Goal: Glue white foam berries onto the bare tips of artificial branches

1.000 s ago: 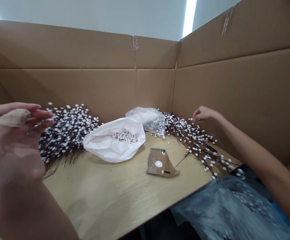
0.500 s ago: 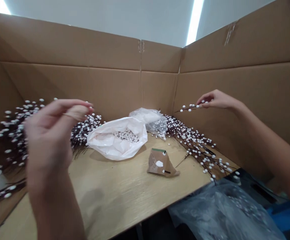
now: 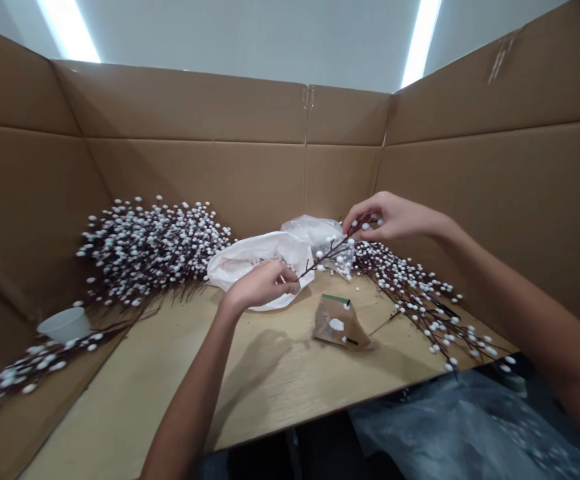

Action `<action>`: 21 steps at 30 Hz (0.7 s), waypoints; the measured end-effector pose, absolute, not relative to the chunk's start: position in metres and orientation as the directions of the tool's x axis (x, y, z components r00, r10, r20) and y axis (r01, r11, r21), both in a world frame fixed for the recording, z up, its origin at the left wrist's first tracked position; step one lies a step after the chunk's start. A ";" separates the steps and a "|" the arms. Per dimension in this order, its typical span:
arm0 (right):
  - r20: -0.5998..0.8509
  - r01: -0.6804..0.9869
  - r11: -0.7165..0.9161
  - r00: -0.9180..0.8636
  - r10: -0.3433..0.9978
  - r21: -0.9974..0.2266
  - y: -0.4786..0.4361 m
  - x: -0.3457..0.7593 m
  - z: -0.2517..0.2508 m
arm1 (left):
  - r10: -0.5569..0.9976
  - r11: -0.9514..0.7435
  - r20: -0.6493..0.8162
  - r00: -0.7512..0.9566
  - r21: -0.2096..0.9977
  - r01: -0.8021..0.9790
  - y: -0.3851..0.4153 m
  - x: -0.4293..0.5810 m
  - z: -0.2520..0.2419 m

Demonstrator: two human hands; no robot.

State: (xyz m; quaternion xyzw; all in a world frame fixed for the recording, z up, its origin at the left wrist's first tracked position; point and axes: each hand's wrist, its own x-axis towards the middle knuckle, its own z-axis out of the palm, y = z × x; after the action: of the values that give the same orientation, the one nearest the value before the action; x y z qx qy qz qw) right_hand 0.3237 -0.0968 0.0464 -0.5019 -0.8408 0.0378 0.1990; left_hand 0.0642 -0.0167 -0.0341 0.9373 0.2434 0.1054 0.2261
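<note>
My right hand [image 3: 387,215] pinches a thin brown berry branch [image 3: 337,250] dotted with white berries. The branch slants down and to the left over the bags, with bare twig at its lower end. At that lower end my left hand [image 3: 265,283] is closed, thumb and fingertips together by the twig tip; whatever lies between them is too small to make out. Behind my left hand lies an open white plastic bag [image 3: 230,261], with small loose berries partly hidden inside. A clear plastic bag [image 3: 305,230] sits behind the branch.
Berry branches are heaped at the back left [image 3: 155,247] and spread along the right [image 3: 410,287]. A creased brown paper piece with white blobs [image 3: 327,327] stands on the table [image 3: 170,373]. A white cup [image 3: 65,325] is at left. Cardboard walls [image 3: 195,173] enclose the table.
My left hand has moved right and forward, to the lower end of the branch. My right hand has brought the branch left, over the bags. The view has turned somewhat left.
</note>
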 end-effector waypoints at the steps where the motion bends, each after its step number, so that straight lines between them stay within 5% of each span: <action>1: 0.294 0.825 0.501 -0.426 0.856 -0.262 -0.093 0.322 0.043 | 0.516 -0.768 0.094 0.851 0.490 0.412 -0.016 0.061 -0.037; 8: 0.425 0.772 0.607 -0.493 0.759 -0.188 -0.074 0.317 0.015 | 0.535 -0.570 0.061 0.843 0.762 0.307 -0.006 0.047 -0.077; 14: 0.305 0.801 0.587 -0.532 0.790 -0.121 -0.058 0.313 -0.018 | 0.608 -0.521 0.083 0.789 0.792 0.318 0.009 0.049 -0.123; 18: 0.222 0.773 0.582 -0.539 0.813 -0.253 -0.052 0.322 -0.036 | 0.631 -0.525 0.111 0.767 0.790 0.318 0.015 0.051 -0.145; 21: 0.419 0.681 0.589 -0.426 0.802 -0.435 -0.055 0.332 -0.047 | 0.637 -0.526 0.148 0.757 0.801 0.286 0.015 0.054 -0.158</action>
State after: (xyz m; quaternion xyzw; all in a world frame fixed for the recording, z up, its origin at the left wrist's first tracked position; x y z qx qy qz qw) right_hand 0.3324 -0.0551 -0.0475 -0.4420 -0.8385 0.1001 0.3026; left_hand 0.0542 0.0150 -0.1578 0.8461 0.2727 0.2172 0.4032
